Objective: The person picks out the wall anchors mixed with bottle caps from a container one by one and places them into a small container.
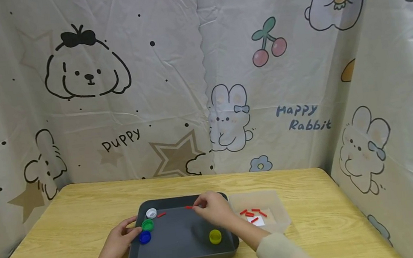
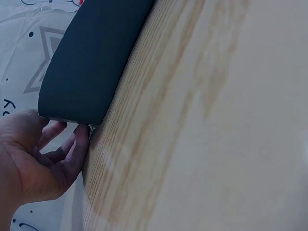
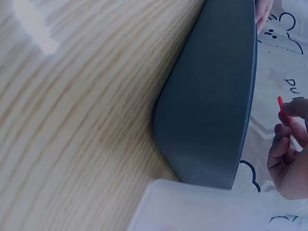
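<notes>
A dark grey tray (image 1: pixel 182 248) lies on the table. My left hand (image 1: pixel 117 241) grips its left side, thumb at the rim and fingers against the outer wall (image 2: pixel 86 67). Over the tray's far right part, my right hand (image 1: pixel 214 210) pinches a small red stick (image 1: pixel 189 207) between thumb and fingertips; the stick (image 3: pixel 280 102) also shows in the right wrist view. Inside the tray, a white cap (image 1: pixel 151 213), a green cap (image 1: pixel 147 225) and a blue cap (image 1: pixel 145 237) line the left side. Another red stick (image 1: pixel 161 214) lies beside the white cap. A yellow cap (image 1: pixel 215 237) sits near the right front corner.
Right of the tray stands a translucent plastic box (image 1: pixel 278 208) holding several red sticks (image 1: pixel 249 214) and a white paper piece (image 1: pixel 258 221). The wooden table (image 1: pixel 319 227) extends around both. A patterned curtain (image 1: pixel 173 107) hangs behind and at the sides.
</notes>
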A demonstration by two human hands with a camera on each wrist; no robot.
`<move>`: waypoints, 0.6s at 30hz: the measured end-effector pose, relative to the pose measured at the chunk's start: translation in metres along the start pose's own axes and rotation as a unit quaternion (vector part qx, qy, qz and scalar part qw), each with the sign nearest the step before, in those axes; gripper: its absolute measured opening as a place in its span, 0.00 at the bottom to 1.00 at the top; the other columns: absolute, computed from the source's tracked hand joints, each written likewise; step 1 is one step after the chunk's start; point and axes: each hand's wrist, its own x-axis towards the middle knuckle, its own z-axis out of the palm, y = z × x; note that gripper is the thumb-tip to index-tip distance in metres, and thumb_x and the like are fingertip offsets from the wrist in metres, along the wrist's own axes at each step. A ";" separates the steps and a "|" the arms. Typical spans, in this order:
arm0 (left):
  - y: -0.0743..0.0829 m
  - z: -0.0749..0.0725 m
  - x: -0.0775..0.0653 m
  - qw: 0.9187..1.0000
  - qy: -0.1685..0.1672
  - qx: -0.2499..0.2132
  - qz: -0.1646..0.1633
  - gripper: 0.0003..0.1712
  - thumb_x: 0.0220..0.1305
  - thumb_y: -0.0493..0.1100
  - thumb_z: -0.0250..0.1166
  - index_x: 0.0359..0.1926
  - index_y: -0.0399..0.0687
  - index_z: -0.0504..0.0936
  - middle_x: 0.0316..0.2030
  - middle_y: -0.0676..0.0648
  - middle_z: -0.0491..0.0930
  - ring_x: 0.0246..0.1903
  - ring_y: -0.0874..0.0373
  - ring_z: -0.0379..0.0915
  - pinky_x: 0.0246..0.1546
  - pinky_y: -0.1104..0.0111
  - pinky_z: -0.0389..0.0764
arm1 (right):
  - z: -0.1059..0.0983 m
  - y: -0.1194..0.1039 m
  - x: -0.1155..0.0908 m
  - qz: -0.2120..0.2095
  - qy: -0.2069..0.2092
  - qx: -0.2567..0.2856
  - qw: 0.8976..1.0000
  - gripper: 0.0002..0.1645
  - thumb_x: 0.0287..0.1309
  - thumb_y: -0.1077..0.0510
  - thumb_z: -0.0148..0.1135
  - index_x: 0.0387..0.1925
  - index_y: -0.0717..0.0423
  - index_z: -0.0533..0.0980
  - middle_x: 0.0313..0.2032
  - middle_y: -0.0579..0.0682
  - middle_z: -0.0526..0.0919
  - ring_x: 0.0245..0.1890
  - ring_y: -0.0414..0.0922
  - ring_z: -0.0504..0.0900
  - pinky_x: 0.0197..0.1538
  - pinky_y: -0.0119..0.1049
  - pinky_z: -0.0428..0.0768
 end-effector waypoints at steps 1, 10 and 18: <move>0.000 0.000 0.000 1.000 0.000 0.001 0.000 0.32 0.65 0.47 0.58 0.65 0.37 0.63 0.46 0.35 0.77 0.39 0.55 0.73 0.31 0.67 0.72 | -0.001 0.001 -0.001 0.000 0.002 0.000 1.000 0.06 0.57 0.52 0.62 0.32 0.48 0.83 0.29 0.42 0.77 0.27 0.35 0.70 0.30 0.27 0.70; 0.001 0.000 0.000 1.000 0.001 0.014 0.002 0.33 0.65 0.49 0.59 0.65 0.36 0.64 0.47 0.34 0.78 0.43 0.53 0.75 0.35 0.67 0.75 | -0.016 0.006 -0.012 0.010 0.011 0.003 1.000 0.06 0.56 0.52 0.63 0.32 0.49 0.82 0.29 0.42 0.76 0.29 0.36 0.70 0.31 0.28 0.69; 0.003 0.000 -0.001 1.000 0.003 0.010 0.000 0.31 0.65 0.47 0.58 0.65 0.36 0.64 0.47 0.33 0.77 0.42 0.53 0.75 0.35 0.67 0.75 | -0.033 0.010 -0.018 0.022 0.020 0.004 1.000 0.07 0.57 0.53 0.62 0.33 0.49 0.82 0.31 0.43 0.76 0.31 0.38 0.71 0.33 0.29 0.70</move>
